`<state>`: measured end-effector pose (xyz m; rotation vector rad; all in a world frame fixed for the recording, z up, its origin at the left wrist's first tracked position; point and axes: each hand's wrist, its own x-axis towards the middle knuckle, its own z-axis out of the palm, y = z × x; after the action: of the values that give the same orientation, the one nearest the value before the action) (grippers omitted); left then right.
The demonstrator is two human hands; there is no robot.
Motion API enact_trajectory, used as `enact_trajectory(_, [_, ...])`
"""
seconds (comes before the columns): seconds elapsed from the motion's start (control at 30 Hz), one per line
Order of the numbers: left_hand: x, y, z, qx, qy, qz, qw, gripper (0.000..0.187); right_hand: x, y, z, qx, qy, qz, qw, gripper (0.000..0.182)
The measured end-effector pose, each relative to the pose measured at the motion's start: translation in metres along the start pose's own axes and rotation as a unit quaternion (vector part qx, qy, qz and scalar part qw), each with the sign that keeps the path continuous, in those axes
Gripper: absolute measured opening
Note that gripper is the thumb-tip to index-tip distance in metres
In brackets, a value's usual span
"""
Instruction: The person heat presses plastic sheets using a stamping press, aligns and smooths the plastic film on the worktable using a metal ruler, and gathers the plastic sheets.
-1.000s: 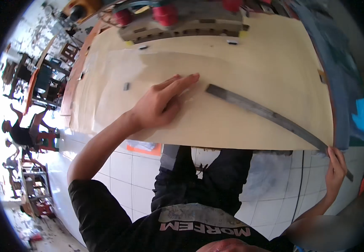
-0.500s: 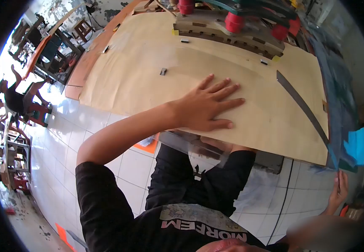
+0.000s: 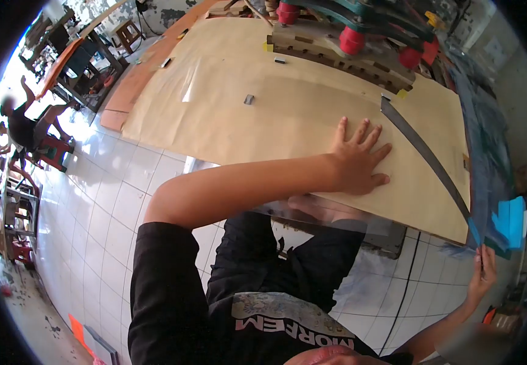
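My left hand (image 3: 361,155) lies palm down with fingers spread on a large tan sheet (image 3: 215,121) that covers the tabletop. The sheet looks thin and slightly wavy. My right hand (image 3: 484,267), beyond the sheet's near right corner, is closed around the end of a long dark flat strip (image 3: 428,152). The strip looks blue near my fingers and lies across the right part of the sheet, its far tip beside a small dark block (image 3: 386,97). Curvature in the strip may come from the lens. Another small metallic block (image 3: 249,99) rests on the sheet.
A green frame with red round parts (image 3: 352,40) stands over a slotted wooden piece (image 3: 342,61) at the sheet's far edge. Bright blue material (image 3: 509,222) sits at the right. People (image 3: 23,128) sit at the far left, near a workbench (image 3: 87,55).
My left hand has slid right across the sheet, nearer the strip. The strip's far tip has shifted left, while my right hand keeps hold of its near end. The camera view has shifted slightly.
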<state>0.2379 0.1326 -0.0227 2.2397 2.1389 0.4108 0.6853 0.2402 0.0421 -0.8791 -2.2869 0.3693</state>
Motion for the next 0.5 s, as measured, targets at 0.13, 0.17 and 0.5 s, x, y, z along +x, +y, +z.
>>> enact_trajectory(0.13, [0.004,0.023,-0.001,-0.019,-0.033,-0.020,0.999,0.069,0.013,-0.010,0.014,0.018,0.005,0.004,1.000,0.029])
enact_trajectory(0.17, [0.005,0.030,0.000,-0.018,-0.033,-0.027,0.999,0.069,0.018,-0.012,0.019,0.029,0.008,0.003,1.000,0.029])
enact_trajectory(0.5, [-0.019,0.040,-0.009,-0.053,-0.071,0.031,0.996,0.068,0.090,-0.085,0.058,-0.006,-0.080,-0.081,0.994,0.035])
